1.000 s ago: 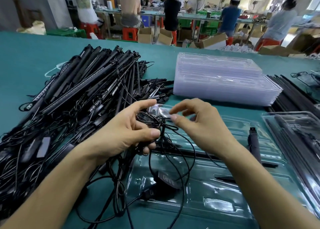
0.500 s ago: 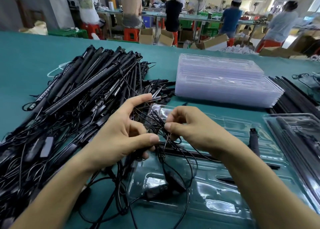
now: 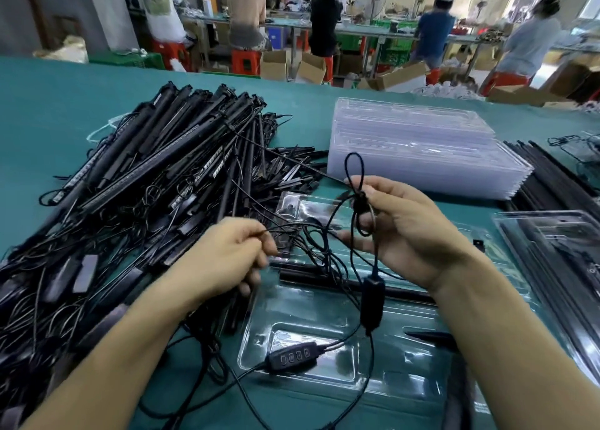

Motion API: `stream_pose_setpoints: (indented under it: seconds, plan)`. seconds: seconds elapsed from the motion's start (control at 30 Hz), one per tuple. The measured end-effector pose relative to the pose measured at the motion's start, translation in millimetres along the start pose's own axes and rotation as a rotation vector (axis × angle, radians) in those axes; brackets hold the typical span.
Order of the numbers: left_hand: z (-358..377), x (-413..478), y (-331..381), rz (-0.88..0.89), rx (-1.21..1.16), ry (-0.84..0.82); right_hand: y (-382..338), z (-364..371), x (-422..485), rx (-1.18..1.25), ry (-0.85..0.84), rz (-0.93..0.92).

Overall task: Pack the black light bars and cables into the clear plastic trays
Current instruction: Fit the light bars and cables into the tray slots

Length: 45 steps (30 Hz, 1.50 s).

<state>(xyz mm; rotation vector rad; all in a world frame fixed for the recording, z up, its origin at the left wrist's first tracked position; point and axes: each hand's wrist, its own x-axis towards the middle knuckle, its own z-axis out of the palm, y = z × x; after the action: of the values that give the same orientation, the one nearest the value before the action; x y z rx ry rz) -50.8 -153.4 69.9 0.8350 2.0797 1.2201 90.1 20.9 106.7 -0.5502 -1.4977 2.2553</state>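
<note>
Here the right hand (image 3: 412,234) pinches a small wound bunch of cable (image 3: 359,202) between thumb and fingers, with one loop standing up above it. The left hand (image 3: 232,260) is curled round a thin black strand that leads off toward the right hand. From the bunch a black box (image 3: 372,303) hangs on its lead just above the clear tray (image 3: 406,364), and a button controller (image 3: 293,358) on the same wiring lies in one of the tray's pockets. A light bar (image 3: 311,277) lies across the tray's far part. The step looks like gathering the loose lead into a tidy coil before seating it. Next, the slack between the hands needs winding in, then the coil and box pressed into their pockets without snagging the pile of bars and cables (image 3: 146,176) at the left. A stack of empty trays (image 3: 422,150) waits farther back on the table (image 3: 48,104).
</note>
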Motion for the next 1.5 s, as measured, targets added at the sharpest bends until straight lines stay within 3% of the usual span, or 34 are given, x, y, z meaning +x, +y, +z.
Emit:
stream_pose_setpoints:
  seconds: [0.13, 0.23, 0.3, 0.4, 0.57, 0.67, 0.8, 0.93, 1.03, 1.17, 1.3, 1.37, 1.47, 1.5]
  plan:
    - [-14, 5, -2, 0.078, -0.272, 0.211, -8, -17, 1, 0.116, 0.089, 0.087]
    - [-21, 3, -3, 0.101, -0.543, 0.152, -5, -25, -2, -0.151, 0.078, 0.151]
    - [-23, 3, -3, 0.115, -0.391, 0.098, 3, -24, -4, -0.326, 0.038, 0.135]
    - [-17, 3, 4, 0.109, -0.120, -0.013, 10, -17, -3, -0.403, 0.023, 0.170]
    - [3, 11, 24, 0.099, -0.355, 0.067, 13, -10, -4, -0.528, -0.112, 0.140]
    - [13, 24, 34, 0.007, -0.525, 0.098, 16, -10, -8, -0.326, -0.213, 0.134]
    - [27, 41, 33, -0.035, -0.474, 0.242, 20, -10, -10, -0.076, -0.277, 0.113]
    - [29, 59, 34, -0.164, -0.808, 0.227, 24, -1, -16, -0.192, -0.482, 0.140]
    - [24, 69, 37, -0.201, -1.030, 0.138, 26, 8, -24, -0.447, -0.663, 0.183]
    - [21, 75, 35, -0.121, -0.951, 0.072, 22, 25, -31, -0.845, -0.935, 0.136]
    - [13, 82, 46, 0.061, -0.979, 0.109, 27, 43, -44, -0.974, -1.178, 0.117]
    - [14, 82, 52, 0.128, -1.011, 0.068, 30, 43, -46, -0.902, -0.964, 0.165]
    - [22, 77, 58, 0.192, -0.967, -0.043, 32, 39, -31, -0.613, -0.343, 0.195]
    - [24, 75, 59, 0.205, -0.954, -0.078, 33, 39, -25, -0.683, -0.241, 0.161]
